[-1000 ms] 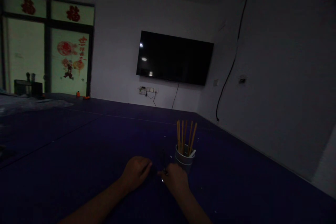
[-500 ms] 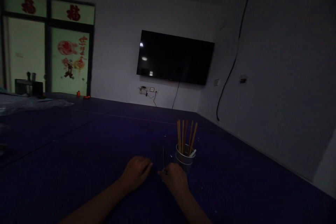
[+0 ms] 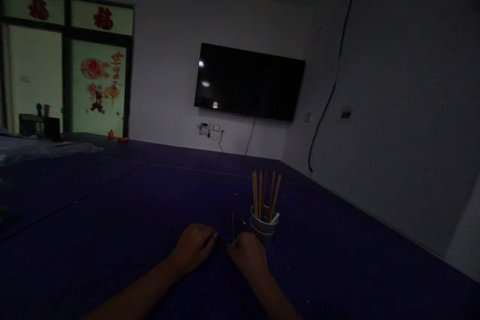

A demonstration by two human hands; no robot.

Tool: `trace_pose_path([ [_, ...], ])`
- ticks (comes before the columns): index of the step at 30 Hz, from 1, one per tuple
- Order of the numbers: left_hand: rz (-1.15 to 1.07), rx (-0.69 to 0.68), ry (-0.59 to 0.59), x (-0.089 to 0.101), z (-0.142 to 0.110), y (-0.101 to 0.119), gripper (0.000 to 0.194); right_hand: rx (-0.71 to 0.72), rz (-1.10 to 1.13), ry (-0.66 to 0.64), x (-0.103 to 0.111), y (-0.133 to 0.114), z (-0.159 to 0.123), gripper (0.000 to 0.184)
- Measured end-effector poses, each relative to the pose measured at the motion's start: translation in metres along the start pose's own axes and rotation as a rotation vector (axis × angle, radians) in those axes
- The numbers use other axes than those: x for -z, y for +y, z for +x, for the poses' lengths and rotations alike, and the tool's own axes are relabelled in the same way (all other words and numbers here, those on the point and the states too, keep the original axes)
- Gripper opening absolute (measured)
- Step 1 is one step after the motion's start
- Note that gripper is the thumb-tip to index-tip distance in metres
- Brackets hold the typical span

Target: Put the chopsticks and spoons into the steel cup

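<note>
The room is dim. Both my hands rest on a wide dark blue surface (image 3: 112, 220). My right hand (image 3: 249, 255) is closed in a pinch on a thin dark stick-like utensil (image 3: 233, 225) that stands upright from its fingers. My left hand (image 3: 195, 246) lies curled just to its left, fingers closed, and what it holds, if anything, is hidden. Close behind my right hand stands a small pale cup (image 3: 263, 226) with several wooden chopsticks (image 3: 265, 194) upright in it and a pale spoon tip at its rim.
A dark wall-mounted TV screen (image 3: 249, 82) hangs ahead, with a socket and cables below it. A black cable (image 3: 330, 95) runs down the right wall. At far left are glass doors with red decorations (image 3: 99, 80) and dark boxes (image 3: 37, 125) by a plastic sheet.
The thin utensil in my right hand has come more upright and shows more clearly. Both hands stay almost where they were, the right one nudged slightly up.
</note>
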State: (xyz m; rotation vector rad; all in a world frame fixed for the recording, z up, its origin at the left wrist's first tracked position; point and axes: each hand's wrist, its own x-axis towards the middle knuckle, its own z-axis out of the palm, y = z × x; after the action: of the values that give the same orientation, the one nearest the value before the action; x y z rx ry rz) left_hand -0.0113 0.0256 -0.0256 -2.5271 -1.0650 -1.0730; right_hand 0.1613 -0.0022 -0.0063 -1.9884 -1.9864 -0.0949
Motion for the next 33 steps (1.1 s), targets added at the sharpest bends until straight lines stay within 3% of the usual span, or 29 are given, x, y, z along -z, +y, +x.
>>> trace_pose_path([
  [13, -0.008, 0.008, 0.035, -0.005, -0.003, -0.005, 0.038, -0.02, 0.078, 0.015, 0.001, -0.003, 0.0, 0.014],
  [18, -0.005, 0.054, 0.078, -0.003, -0.003, -0.003, 0.038, 0.071, 0.176, 0.055, 0.005, -0.007, -0.002, 0.01],
  [29, -0.098, 0.131, 0.024, 0.005, -0.002, 0.001, 0.036, 0.303, 0.163, 0.012, 0.013, -0.016, -0.007, 0.013],
  [33, -0.141, 0.12, 0.097, 0.003, -0.003, 0.002, 0.035, 0.372, 0.154, 0.013, 0.011, -0.016, -0.008, 0.013],
])
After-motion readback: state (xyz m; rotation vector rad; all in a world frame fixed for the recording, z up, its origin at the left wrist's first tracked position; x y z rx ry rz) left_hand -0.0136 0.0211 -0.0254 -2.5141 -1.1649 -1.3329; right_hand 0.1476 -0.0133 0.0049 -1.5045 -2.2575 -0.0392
